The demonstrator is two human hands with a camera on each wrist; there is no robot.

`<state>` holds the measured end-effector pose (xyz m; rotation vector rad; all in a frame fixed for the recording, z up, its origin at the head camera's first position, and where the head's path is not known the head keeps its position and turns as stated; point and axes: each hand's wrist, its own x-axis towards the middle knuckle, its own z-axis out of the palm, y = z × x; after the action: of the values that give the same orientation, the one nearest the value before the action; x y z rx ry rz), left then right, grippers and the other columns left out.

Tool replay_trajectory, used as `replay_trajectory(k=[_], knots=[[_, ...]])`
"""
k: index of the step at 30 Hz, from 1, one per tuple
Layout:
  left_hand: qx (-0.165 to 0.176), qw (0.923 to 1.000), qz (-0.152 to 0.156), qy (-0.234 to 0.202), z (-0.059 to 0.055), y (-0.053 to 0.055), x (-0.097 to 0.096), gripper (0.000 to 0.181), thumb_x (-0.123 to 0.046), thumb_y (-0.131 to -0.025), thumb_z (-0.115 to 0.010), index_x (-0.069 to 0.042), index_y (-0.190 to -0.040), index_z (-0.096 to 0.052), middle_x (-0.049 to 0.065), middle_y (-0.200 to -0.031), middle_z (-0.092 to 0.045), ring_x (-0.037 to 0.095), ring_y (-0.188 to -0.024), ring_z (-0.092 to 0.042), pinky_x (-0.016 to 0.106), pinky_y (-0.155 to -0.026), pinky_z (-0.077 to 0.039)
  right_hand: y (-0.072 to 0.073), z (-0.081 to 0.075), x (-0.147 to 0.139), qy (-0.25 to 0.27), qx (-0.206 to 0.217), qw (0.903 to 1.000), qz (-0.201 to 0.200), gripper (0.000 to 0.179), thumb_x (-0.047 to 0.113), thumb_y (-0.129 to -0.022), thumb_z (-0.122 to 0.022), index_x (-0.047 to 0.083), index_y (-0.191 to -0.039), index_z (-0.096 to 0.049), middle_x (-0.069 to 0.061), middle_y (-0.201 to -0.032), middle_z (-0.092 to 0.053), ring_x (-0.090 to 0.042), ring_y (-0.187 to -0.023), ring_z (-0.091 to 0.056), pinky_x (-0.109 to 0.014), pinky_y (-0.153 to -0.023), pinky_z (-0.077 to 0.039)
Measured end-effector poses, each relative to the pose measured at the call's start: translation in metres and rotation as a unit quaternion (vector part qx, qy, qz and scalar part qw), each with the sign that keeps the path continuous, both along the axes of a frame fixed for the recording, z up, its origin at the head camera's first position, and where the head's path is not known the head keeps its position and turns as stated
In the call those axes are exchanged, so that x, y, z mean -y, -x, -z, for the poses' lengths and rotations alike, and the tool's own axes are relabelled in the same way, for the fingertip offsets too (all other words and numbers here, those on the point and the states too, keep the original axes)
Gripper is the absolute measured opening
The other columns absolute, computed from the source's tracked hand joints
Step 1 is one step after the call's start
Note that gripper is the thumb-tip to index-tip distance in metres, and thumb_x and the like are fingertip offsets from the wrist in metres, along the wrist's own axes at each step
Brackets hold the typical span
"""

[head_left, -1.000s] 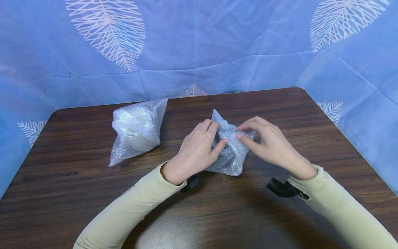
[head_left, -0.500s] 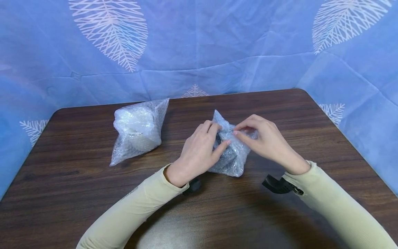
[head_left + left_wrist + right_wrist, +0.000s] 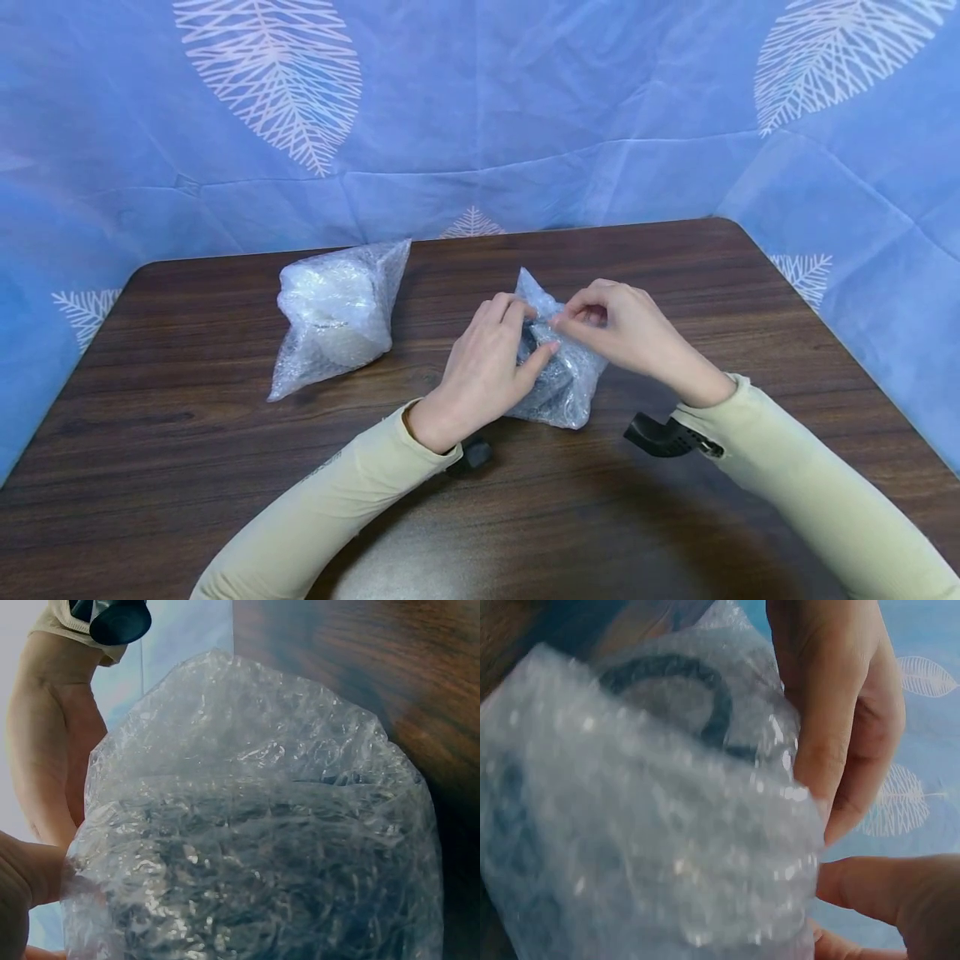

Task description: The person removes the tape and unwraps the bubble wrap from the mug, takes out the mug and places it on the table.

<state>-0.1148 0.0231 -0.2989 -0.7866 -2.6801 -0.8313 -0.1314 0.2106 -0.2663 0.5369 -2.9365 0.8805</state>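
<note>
A bundle of clear bubble wrap (image 3: 566, 392) lies on the table, right of its middle, with something dark inside. Through the film in the right wrist view shows a dark curved loop (image 3: 724, 705); I cannot tell what the item is. My left hand (image 3: 483, 367) holds the bundle from the left, its thumb apart from the fingers. From the right, my right hand (image 3: 626, 329) pinches the upper folded wrap between thumb and forefinger. Wrap fills most of the left wrist view (image 3: 255, 847). The contact points are partly hidden.
A second bubble-wrapped bundle (image 3: 333, 317), whitish inside, lies at the back left of the dark wooden table (image 3: 187, 433). Blue cloth with white leaf prints (image 3: 420, 100) hangs behind the table. A black device (image 3: 660, 435) sits under the right wrist.
My right hand has moved left across the bundle, its thumb and forefinger drawing together and bringing the wrap toward my left hand. The left hand keeps nearly the same place; the other bundle stays put.
</note>
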Motion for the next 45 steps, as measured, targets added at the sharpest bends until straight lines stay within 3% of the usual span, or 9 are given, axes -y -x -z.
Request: replay_trajectory(k=[8,15,21,34,45], knots=[[0.011,0.9999,-0.004,0.000,0.000,0.000,-0.001,0.039,-0.034,-0.091,-0.066,-0.004,-0.115,-0.061,0.009,-0.120,-0.055,0.022,-0.106,-0.052,0.031,-0.075,-0.050,0.001,-0.001,0.005,0.018,0.040,0.9987,0.025,0.019,0.022,-0.092,-0.061,0.007,-0.095,-0.073,-0.006,-0.088,-0.061,-0.017,-0.073,-0.052,-0.031,-0.067,-0.042],[0.002,1.0000,-0.001,-0.003,0.001,0.000,-0.001,0.039,-0.033,-0.091,-0.066,-0.002,-0.114,-0.062,0.010,-0.120,-0.055,0.023,-0.107,-0.052,0.032,-0.076,-0.050,0.005,-0.008,0.009,-0.002,0.076,0.9961,0.045,0.025,0.024,-0.092,-0.056,0.007,-0.094,-0.073,-0.001,-0.067,-0.059,-0.014,-0.057,-0.045,-0.031,-0.060,-0.038],[0.004,1.0000,-0.003,-0.004,0.002,0.000,-0.001,0.038,-0.033,-0.090,-0.066,-0.003,-0.114,-0.062,0.010,-0.119,-0.055,0.023,-0.106,-0.052,0.031,-0.074,-0.051,0.008,-0.008,0.011,-0.007,0.098,0.9942,0.043,0.023,0.024,-0.091,-0.057,0.006,-0.095,-0.071,-0.001,-0.070,-0.058,-0.015,-0.060,-0.046,-0.030,-0.061,-0.039],[-0.003,0.9999,-0.004,-0.013,0.003,0.001,-0.003,0.030,-0.030,-0.088,-0.069,-0.008,-0.108,-0.067,0.007,-0.117,-0.057,0.021,-0.100,-0.053,0.029,-0.064,-0.050,0.002,0.011,0.010,0.057,0.018,0.9979,0.023,0.017,0.022,-0.094,-0.058,0.006,-0.095,-0.066,-0.006,-0.085,-0.057,-0.020,-0.069,-0.047,-0.030,-0.065,-0.039],[0.002,0.9998,-0.009,-0.016,0.003,0.003,-0.001,0.030,-0.031,-0.089,-0.068,-0.007,-0.107,-0.068,0.008,-0.120,-0.057,0.022,-0.103,-0.054,0.029,-0.061,-0.050,-0.006,0.011,0.012,0.113,-0.006,0.9936,-0.005,0.014,0.019,-0.095,-0.059,0.007,-0.097,-0.065,-0.005,-0.091,-0.060,-0.018,-0.080,-0.052,-0.028,-0.072,-0.041]])
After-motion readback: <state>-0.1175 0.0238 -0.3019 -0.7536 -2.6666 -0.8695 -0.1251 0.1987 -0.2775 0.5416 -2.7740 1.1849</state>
